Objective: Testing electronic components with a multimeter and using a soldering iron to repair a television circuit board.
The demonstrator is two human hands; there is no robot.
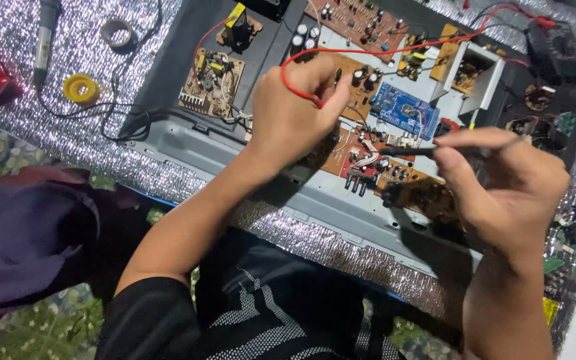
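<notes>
My left hand [298,107] pinches a red test probe [319,102], whose red wire [395,48] loops up and away to the right. The probe tip rests over a brown circuit board [358,80] with black capacitors. In my right hand [505,177], a thin black probe [405,152] points left toward a red-brown board [361,160] with small parts. Both boards lie inside an open grey metal chassis [188,143]. A blue circuit board [405,110] sits between the two hands.
A small brown power board [211,81] lies at the chassis's left. A yellow solder reel [80,89], a tape ring [116,32] and a soldering iron [45,33] rest on the silver foil mat [15,113]. More loose boards sit at the right edge [568,253].
</notes>
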